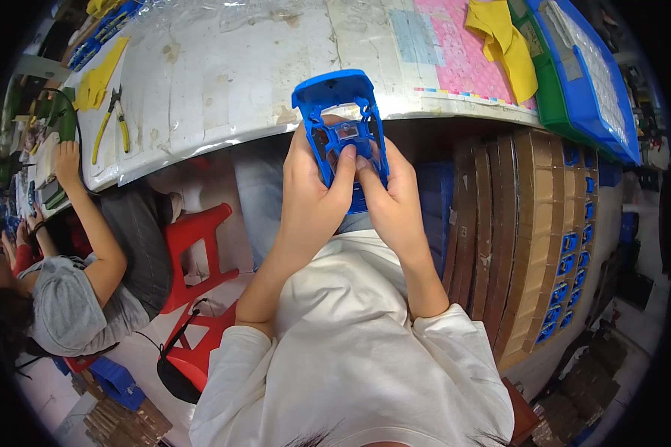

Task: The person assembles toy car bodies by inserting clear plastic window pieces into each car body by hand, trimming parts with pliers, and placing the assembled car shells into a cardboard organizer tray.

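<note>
A blue plastic toy car body shell [338, 87] is held between both hands, just in front of the table's near edge. Its hollow frame has open window gaps, with a small clear or grey patch in its middle. My left hand [314, 173] wraps round the left side, its thumb pressed onto the middle of the shell. On the right side, my right hand [390, 192] grips it the same way, the two thumb tips close together. The fingers behind the shell are mostly hidden.
Yellow-handled pliers [112, 127] and a yellow cloth [101, 78] lie on the white table [224, 67]. Another yellow cloth [503, 45] rests by blue and green bins [585, 89] at right. Stacked partitioned trays [529, 246] hold blue parts. A co-worker [89, 298] sits left, near red stools [201, 253].
</note>
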The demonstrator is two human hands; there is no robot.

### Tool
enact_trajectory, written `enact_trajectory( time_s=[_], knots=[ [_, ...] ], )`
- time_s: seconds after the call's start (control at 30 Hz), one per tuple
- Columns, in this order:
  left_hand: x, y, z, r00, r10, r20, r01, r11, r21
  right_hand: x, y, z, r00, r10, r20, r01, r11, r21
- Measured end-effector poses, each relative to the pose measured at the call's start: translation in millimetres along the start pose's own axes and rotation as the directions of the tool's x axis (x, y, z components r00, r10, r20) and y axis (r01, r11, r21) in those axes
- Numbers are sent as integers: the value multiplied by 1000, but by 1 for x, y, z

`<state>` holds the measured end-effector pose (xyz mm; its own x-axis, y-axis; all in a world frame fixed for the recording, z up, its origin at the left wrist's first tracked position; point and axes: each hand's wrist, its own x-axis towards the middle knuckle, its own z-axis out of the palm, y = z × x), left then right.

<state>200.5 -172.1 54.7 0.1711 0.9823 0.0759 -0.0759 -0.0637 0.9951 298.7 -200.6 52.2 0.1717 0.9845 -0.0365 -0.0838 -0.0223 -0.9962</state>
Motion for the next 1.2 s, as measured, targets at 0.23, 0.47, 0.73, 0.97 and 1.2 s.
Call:
enact_trajectory(
  time_s=[0.23, 0.47, 0.73, 0.97, 1.2],
  knots=[
    [19, -32, -13, 1000, 14, -3, -13, 970, 243, 16, 38, -1, 1000, -15, 1, 15, 985, -171],
    [44, -19, -48, 973, -104, 206, -4, 884, 467, 34, 26, -4, 852, 374, 366, -420, 906, 50],
    [83, -17, -190, 763, 584, -278, 145, 264, 954, 63, 26, 8, 835, 376, 403, -514, 794, 324],
    [93, -44, -267, 802, 494, -337, 410, -44, 911, 81, 24, 16, 751, 259, 608, -638, 523, 565],
    [74, -5, -228, 698, 620, -357, 205, 305, 930, 84, 23, 23, 647, 305, 699, -750, 90, 656]
  ],
)
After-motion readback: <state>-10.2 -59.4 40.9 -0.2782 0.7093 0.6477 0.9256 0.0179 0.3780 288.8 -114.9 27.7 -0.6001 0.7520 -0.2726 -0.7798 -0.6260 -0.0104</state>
